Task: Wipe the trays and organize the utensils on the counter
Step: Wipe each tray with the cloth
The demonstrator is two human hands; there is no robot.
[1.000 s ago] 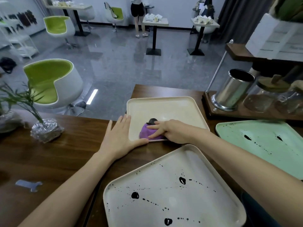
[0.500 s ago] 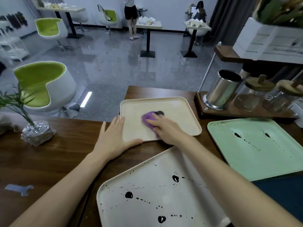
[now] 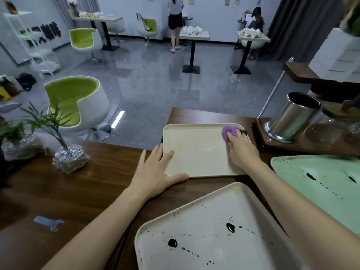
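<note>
— Which step is this?
— Wiping the cream tray [image 3: 198,152] at the far edge of the counter [image 3: 87,191]. The right hand [image 3: 242,151] grips the purple cloth [image 3: 228,132] at its far right corner, beside a dark blot [image 3: 243,132]. The left hand [image 3: 153,172] lies flat, fingers straight, steadying the near left corner.
— And next?
— Probably clearing that blot, then the splattered white tray [image 3: 214,221] and green tray [image 3: 321,191].
</note>
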